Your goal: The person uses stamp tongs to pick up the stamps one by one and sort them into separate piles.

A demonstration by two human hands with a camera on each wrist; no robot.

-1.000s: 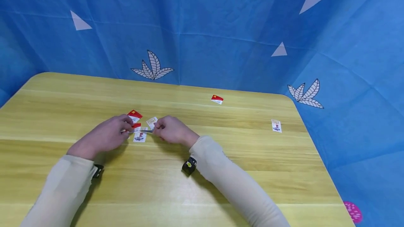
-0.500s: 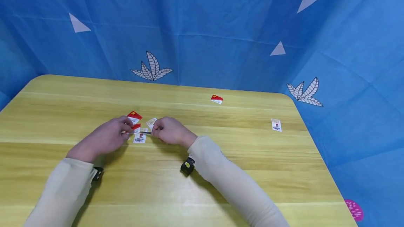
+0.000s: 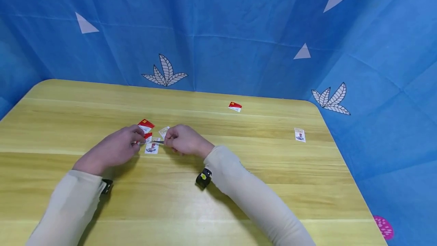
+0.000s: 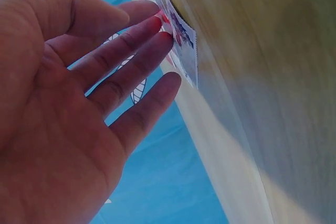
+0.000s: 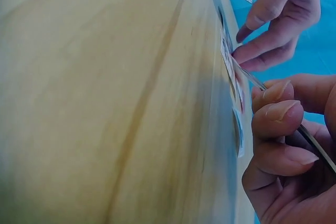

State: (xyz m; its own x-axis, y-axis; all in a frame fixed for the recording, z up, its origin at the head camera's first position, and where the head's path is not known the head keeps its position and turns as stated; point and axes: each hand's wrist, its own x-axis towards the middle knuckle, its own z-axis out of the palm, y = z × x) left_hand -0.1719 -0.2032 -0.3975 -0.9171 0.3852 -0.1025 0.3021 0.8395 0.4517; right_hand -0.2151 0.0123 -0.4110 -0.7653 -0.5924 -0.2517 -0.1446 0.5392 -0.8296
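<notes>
My left hand reaches over a small group of postage stamps, its fingertips on or right beside a red-and-white stamp. In the left wrist view its fingers are long and spread, the thumb apart from them, near a stamp with a perforated edge. Thin metal tweezers are pinched in my right hand, their tip pointing left at the stamps by my left fingertips. Close around lie another red stamp, a pale printed stamp and one partly covered by my right hand.
Farther back on the wooden table lies a single red-and-white stamp. One pale stamp is near the right edge. A blue cloth hangs behind and to the right of the table.
</notes>
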